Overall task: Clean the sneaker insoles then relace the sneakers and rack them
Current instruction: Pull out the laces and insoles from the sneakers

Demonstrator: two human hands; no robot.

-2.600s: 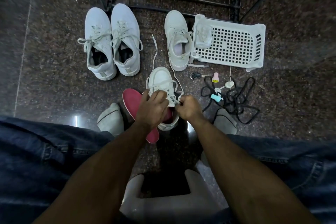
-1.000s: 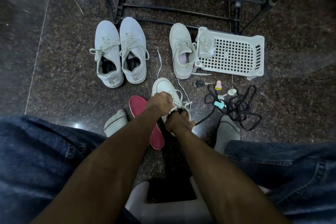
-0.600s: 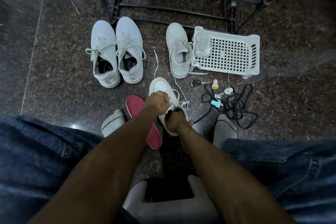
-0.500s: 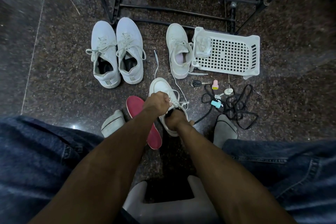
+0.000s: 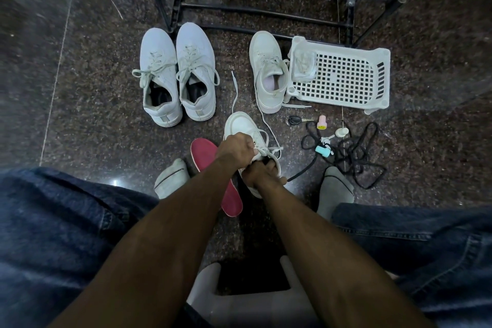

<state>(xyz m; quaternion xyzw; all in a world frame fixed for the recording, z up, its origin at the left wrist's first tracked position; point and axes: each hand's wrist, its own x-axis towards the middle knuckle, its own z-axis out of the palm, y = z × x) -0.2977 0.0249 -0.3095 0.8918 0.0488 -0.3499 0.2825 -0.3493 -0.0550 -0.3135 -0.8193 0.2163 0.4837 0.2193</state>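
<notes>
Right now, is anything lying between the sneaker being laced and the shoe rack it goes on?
Partly. From the held sneaker, a loose white lace trails toward the shoe rack. A sneaker pair and a single sneaker flank the gap. Lifted, nothing visible blocks it.

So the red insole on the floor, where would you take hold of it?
By the toe end of the red insole, coming from its left. It lies flat, and that rounded end is bare, while the left hand and forearm cross its middle and the sneaker crowds its right edge. Pinch the rim, probably.
</notes>
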